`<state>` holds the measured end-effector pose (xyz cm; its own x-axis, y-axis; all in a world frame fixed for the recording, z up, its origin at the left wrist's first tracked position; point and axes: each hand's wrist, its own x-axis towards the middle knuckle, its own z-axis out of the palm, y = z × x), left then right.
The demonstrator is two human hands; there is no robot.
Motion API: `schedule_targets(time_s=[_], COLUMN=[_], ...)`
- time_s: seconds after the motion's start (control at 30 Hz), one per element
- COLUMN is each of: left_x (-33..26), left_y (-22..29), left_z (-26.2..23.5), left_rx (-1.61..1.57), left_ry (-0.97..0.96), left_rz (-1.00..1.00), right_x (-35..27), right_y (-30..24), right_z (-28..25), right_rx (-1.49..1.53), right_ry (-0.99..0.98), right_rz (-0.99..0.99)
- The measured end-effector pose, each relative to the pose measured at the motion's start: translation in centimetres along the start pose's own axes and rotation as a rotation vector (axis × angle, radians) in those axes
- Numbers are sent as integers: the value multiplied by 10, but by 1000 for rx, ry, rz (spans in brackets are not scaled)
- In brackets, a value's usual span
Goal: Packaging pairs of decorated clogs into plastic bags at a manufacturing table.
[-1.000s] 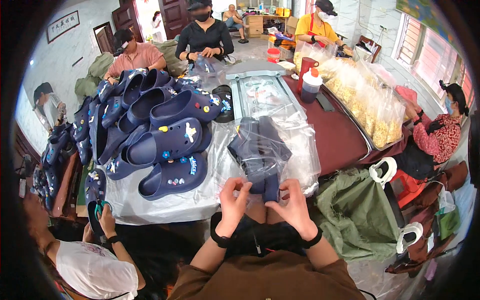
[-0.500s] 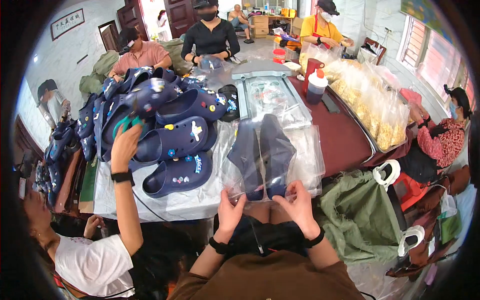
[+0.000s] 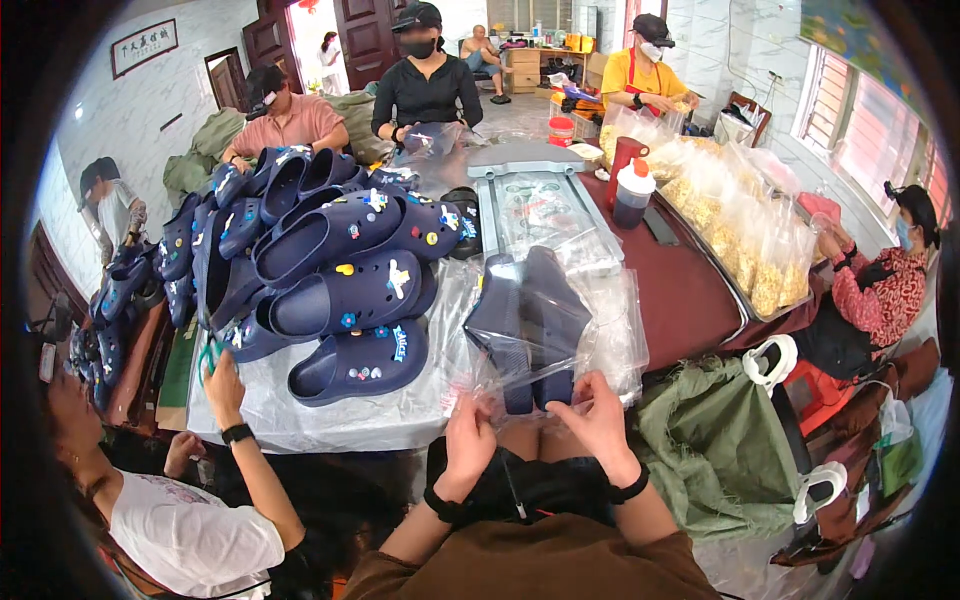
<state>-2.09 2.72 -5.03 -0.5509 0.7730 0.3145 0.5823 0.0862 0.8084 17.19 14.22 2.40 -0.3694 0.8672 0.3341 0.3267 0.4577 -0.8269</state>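
Note:
A pair of navy clogs (image 3: 552, 310) lies inside a clear plastic bag (image 3: 472, 378) at the table's front edge, heels toward me. My left hand (image 3: 468, 445) pinches the bag's near left corner. With thumb and fingers closed, my right hand (image 3: 598, 425) grips the near right side of the bag, close beside one clog's heel. Left of the bag, a heap of navy clogs (image 3: 345, 290) with colourful charms covers the table. Under and beside the bag lie more clear plastic bags (image 3: 620, 345).
A co-worker's hand (image 3: 222, 390) at left holds green-handled scissors (image 3: 208, 355). Behind the bag is a grey plastic board (image 3: 530, 165). To the right stand a bottle of dark liquid (image 3: 633, 195), a tray (image 3: 735, 285) of bagged yellowish pieces, and a green woven sack (image 3: 710, 440).
Both my hands have shifted slightly, drawing the bag's near edge past the clogs' heels. The co-worker's hand with the scissors has moved down, away from the heap.

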Motion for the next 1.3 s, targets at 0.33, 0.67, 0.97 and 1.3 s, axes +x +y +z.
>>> schedule_targets(time_s=[0.33,0.67,0.97,1.3], left_x=[10,-3,14,14], left_y=[-3,-18,16,15], left_z=[0,-13,0,-3], left_rx=[-581,-194,73,-393], left_ry=[119,-25,81,22], left_rz=[-305,-212,142,-164], right_x=[-5,0,-4,-13], right_y=[9,1,2,8], right_z=[-3,-9,-20,-62], right_rx=[-67,-18,-49,-151], right_ry=[-15,36,-33,261], right_rz=[-8,38,-12,-207])
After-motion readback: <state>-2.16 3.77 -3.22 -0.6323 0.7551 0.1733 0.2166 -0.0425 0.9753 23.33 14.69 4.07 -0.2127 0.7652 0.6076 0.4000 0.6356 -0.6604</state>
